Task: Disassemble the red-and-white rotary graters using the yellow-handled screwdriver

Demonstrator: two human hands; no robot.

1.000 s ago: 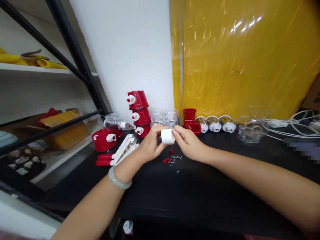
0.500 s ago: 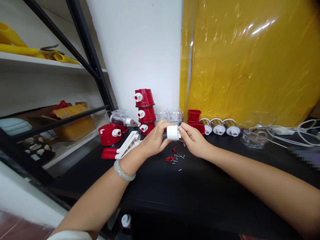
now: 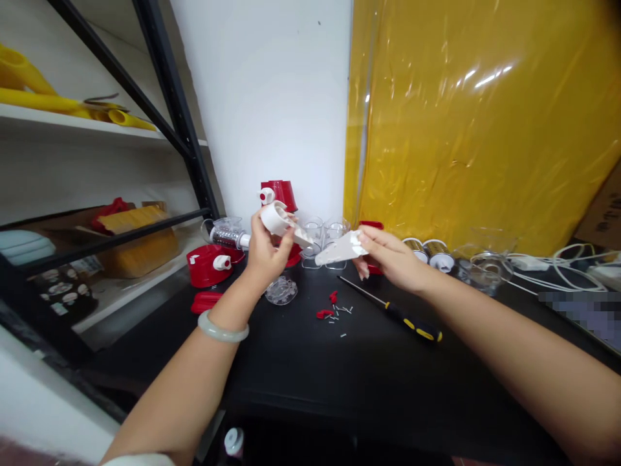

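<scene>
My left hand [image 3: 268,252] is closed around a white plastic piece with a rounded, hollow end [image 3: 274,219] and a narrow arm pointing right. Opposite it, my right hand [image 3: 388,254] pinches the wide end of a flat, tapered white plastic piece [image 3: 340,250], its narrow tip aimed left. The two pieces are apart, held above the table. Below them lie small red plastic parts [image 3: 324,314] and several loose screws [image 3: 343,335]. A screwdriver [image 3: 412,323] with a black and yellow handle rests under my right forearm. Beside my left wrist is a clear plastic disc [image 3: 281,291].
Red housings [image 3: 209,266] stand at the left and another [image 3: 279,194] rises behind my left hand. Clear cups [image 3: 334,230], grater drums [image 3: 439,254] and white cables [image 3: 528,264] line the back of the black table [image 3: 291,375]. A metal shelf frame [image 3: 194,162] borders the left.
My hands have moved apart; earlier both gripped one white cylindrical end. Now each holds a separate white piece, the left one raised. The screwdriver and clear disc have come into sight on the table.
</scene>
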